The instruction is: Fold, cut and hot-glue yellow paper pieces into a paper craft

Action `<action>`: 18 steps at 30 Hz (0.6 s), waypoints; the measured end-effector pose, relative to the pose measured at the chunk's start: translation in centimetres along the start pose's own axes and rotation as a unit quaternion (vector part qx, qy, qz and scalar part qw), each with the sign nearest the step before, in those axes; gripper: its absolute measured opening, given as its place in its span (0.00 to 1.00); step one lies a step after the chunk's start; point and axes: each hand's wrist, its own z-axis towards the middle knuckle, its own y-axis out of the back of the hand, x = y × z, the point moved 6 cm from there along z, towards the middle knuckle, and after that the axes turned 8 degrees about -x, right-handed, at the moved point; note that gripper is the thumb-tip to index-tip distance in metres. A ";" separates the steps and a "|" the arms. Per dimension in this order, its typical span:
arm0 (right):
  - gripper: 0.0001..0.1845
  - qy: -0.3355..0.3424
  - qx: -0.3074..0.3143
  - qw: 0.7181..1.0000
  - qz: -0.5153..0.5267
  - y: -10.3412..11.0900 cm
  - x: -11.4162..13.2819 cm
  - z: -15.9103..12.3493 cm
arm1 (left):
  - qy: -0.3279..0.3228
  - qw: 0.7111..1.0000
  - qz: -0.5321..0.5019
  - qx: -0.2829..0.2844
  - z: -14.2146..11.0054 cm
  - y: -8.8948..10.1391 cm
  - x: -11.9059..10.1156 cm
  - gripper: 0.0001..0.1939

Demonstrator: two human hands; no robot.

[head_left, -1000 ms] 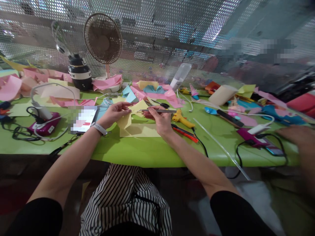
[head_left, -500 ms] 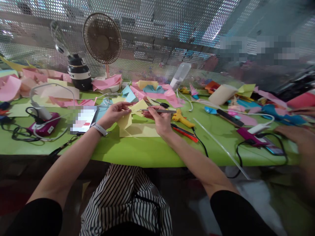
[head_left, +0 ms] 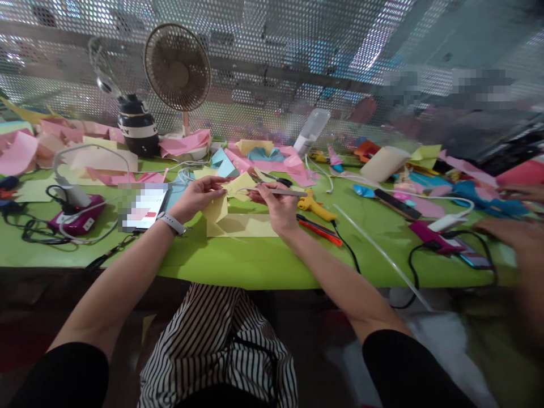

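Note:
My left hand (head_left: 204, 195), with a pale watch band on the wrist, pinches a folded piece of yellow paper (head_left: 238, 185) above the table. My right hand (head_left: 278, 207) grips slim metal tweezers (head_left: 289, 192), their pointed tip at the paper between both hands. Part of the tweezers is hidden by the fingers. Under the hands lies a flat yellow paper strip (head_left: 238, 225). Dark-handled scissors (head_left: 281, 181) rest just behind my right hand. To its right are a yellow glue gun (head_left: 315, 206) and a red and black craft knife (head_left: 321, 230).
A lit phone (head_left: 147, 207) and a purple power strip (head_left: 79, 215) lie left. Behind stand a fan (head_left: 177, 68), a black bottle (head_left: 138, 126) and scattered coloured paper (head_left: 187, 141). A clear stick (head_left: 378, 252) crosses the right edge. Another person's hand (head_left: 501, 232) is far right.
The tweezers have turned slightly in my right hand, their tip still at the yellow paper. My left hand keeps its place.

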 end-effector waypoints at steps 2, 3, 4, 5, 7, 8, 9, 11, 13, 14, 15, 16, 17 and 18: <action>0.18 0.010 -0.005 1.000 0.007 0.1 0.3 0.0 | 0.002 1.000 0.001 0.002 0.0 0.0 0.0 0.21; 0.18 0.012 -0.004 1.000 0.013 0.1 0.5 -0.1 | 0.003 1.000 0.003 0.002 0.0 0.0 0.1 0.21; 0.19 0.012 -0.001 1.000 0.017 0.1 0.6 -0.1 | 0.004 1.000 0.005 0.003 0.0 0.0 0.1 0.21; 0.19 0.010 0.005 1.000 0.020 0.0 0.6 -0.2 | 0.004 1.000 0.007 0.004 0.0 0.0 0.1 0.21; 0.19 -0.002 0.020 1.000 0.021 -0.3 0.5 -0.4 | 0.005 1.000 0.005 0.006 0.0 0.0 0.1 0.22; 0.19 -0.010 0.026 0.999 0.020 -0.4 0.4 -0.5 | 0.006 1.000 0.002 0.008 0.0 0.0 0.1 0.22; 0.19 -0.017 0.030 0.999 0.020 -0.5 0.3 -0.5 | 0.007 1.000 -0.001 0.011 0.0 0.0 0.1 0.22; 0.20 -0.027 0.034 0.999 0.021 -0.6 0.2 -0.5 | 0.007 1.000 -0.006 0.015 0.0 -0.1 0.1 0.23; 0.20 -0.031 0.032 0.999 0.023 -0.6 0.2 -0.4 | 0.005 1.000 -0.008 0.018 0.0 -0.2 0.1 0.22; 0.20 -0.032 0.031 0.999 0.025 -0.6 0.1 -0.4 | 0.004 1.000 -0.008 0.020 0.0 -0.2 0.0 0.22; 0.20 -0.034 0.030 0.999 0.027 -0.6 0.1 -0.4 | 0.002 1.000 -0.008 0.021 0.0 -0.2 0.0 0.22; 0.21 -0.035 0.029 0.999 0.029 -0.7 0.1 -0.4 | 0.001 1.000 -0.008 0.021 0.0 -0.2 0.0 0.22; 0.21 -0.037 0.028 0.998 0.031 -0.7 0.0 -0.4 | 0.000 1.000 -0.008 0.022 0.0 -0.2 -0.1 0.22; 0.21 -0.037 0.028 0.998 0.031 -0.7 0.0 -0.4 | -0.001 1.000 -0.006 0.022 0.0 -0.2 -0.1 0.22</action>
